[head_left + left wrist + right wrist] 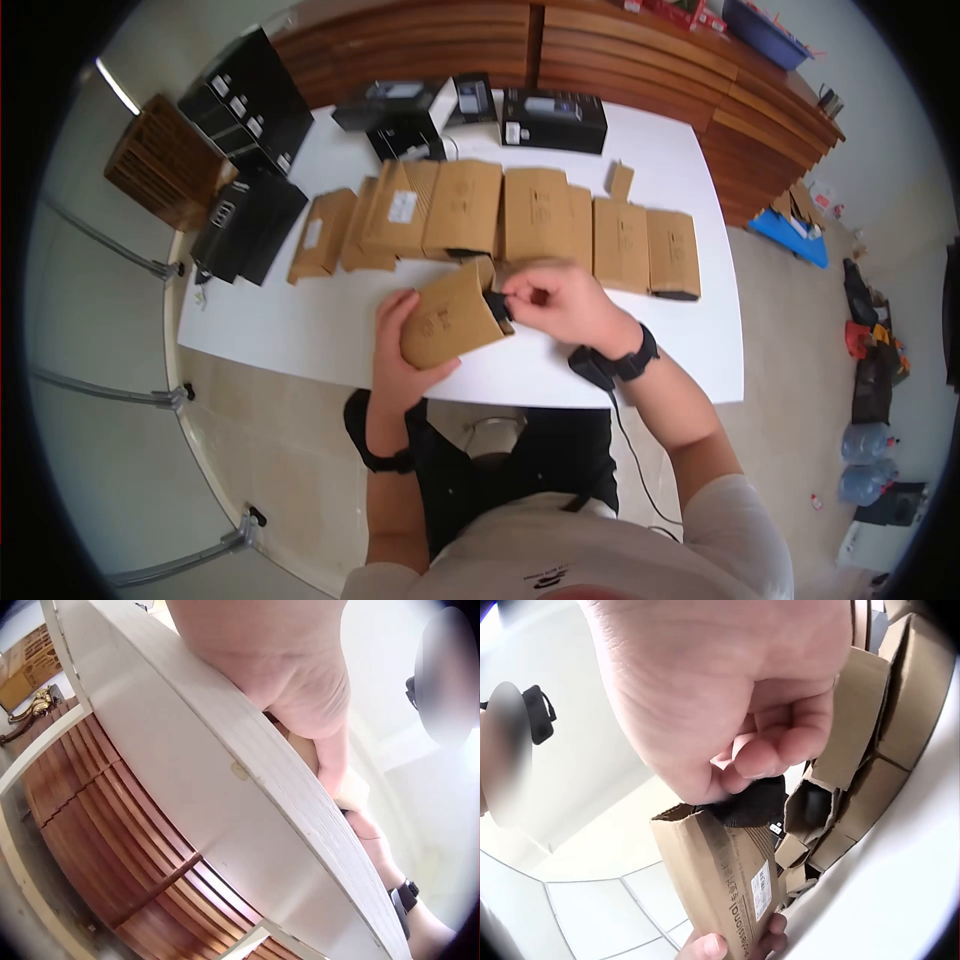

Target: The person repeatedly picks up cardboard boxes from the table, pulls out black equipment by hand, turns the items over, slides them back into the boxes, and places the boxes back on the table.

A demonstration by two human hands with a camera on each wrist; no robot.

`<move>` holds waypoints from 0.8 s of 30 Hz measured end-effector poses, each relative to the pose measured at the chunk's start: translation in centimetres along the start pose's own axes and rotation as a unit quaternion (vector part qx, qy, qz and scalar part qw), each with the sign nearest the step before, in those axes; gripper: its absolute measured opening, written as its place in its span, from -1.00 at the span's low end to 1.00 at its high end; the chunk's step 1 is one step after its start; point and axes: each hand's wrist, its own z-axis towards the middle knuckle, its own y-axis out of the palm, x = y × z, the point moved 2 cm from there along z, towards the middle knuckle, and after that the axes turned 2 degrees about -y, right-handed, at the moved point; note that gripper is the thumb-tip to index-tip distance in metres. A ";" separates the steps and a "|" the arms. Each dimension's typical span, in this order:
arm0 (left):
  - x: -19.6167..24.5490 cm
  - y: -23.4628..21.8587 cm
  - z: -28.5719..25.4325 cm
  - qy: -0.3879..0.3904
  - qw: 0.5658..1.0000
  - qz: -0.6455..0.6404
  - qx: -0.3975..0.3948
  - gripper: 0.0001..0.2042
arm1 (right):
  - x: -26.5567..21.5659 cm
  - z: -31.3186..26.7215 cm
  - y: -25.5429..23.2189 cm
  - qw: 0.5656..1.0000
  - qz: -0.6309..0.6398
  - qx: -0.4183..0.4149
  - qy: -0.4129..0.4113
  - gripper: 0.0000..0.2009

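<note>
A brown cardboard box (447, 318) is held tilted above the near part of the white table. My left hand (392, 355) grips it, with the thumb on the near side and the fingers on the far side. At the box's open end, my right hand (572, 305) pinches a black, fabric-like item (754, 804) between thumb and fingers. Part of that item sticks out of the opening; the rest is hidden, so I cannot tell its kind. In the right wrist view, printed text and a white label (761, 891) show on the box's side.
Behind my hands, several similar cardboard boxes (535, 215) stand in a row across the white table (690, 345). Black boxes (553, 120) are at the back, with more black boxes (250, 105) stacked at the left. A black cable (640, 470) hangs from my right wrist.
</note>
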 end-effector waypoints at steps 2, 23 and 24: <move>0.0 0.0 0.2 0.002 1.000 -0.006 -0.008 -0.15 | -0.4 0.3 -0.2 1.000 -0.010 -0.014 -0.017 -0.91; -0.7 0.2 0.2 -0.016 0.995 -0.099 0.028 -0.14 | -1.2 0.4 0.1 0.997 0.041 -0.032 0.055 -0.66; -0.6 0.1 0.2 -0.018 0.995 -0.098 0.030 -0.14 | -1.3 0.3 0.2 0.998 0.053 -0.018 0.033 -0.67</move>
